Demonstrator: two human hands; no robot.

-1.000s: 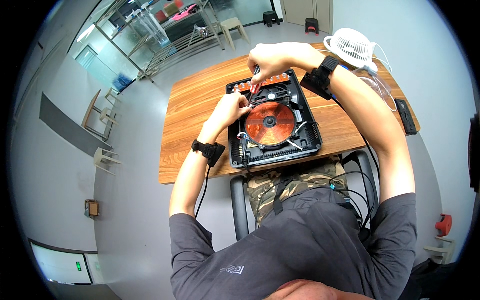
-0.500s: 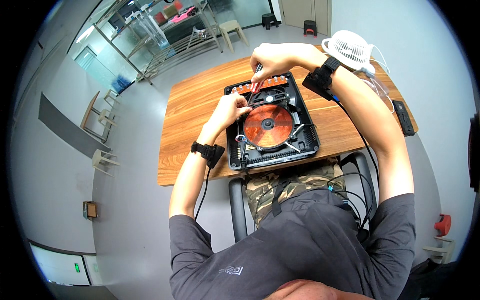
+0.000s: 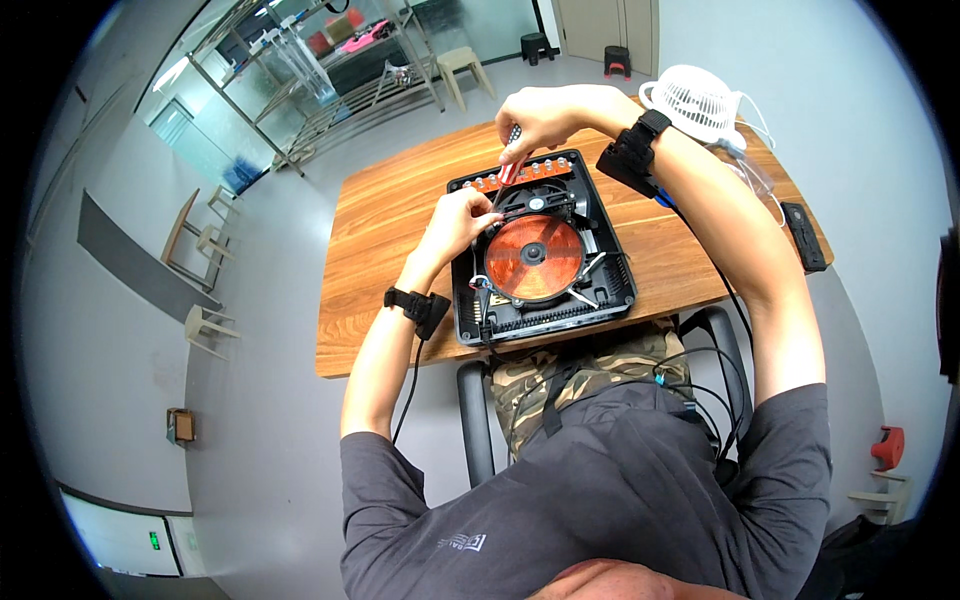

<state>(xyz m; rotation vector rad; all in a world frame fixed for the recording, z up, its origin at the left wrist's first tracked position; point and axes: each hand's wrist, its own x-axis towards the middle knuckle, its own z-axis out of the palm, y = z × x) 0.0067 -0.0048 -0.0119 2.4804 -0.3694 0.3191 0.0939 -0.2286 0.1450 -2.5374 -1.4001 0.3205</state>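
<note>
An opened induction cooker (image 3: 612,290) lies on the wooden table in front of me, its black casing exposing a round copper coil (image 3: 550,277). Behind the coil sits a strip with several small metallic knobs (image 3: 548,168). From above, my right hand (image 3: 540,118) is closed around a screwdriver (image 3: 509,172) with a dark dotted and red-and-white striped handle; it points down into the casing's far left part. My left hand (image 3: 462,225) is pinched at the coil's upper left edge, near the screwdriver's lower end. Whatever its fingertips hold is too small to make out.
On the table's right side stand a white fan (image 3: 695,103) with a cable and a black oblong object (image 3: 803,237). Cables run from my wrist straps past the chair (image 3: 476,420). A metal rack (image 3: 345,105) and stools (image 3: 462,72) are farther back.
Both hands keep nearly the same places at the cooker. The view has shifted very slightly; the screwdriver stays in my right hand.
</note>
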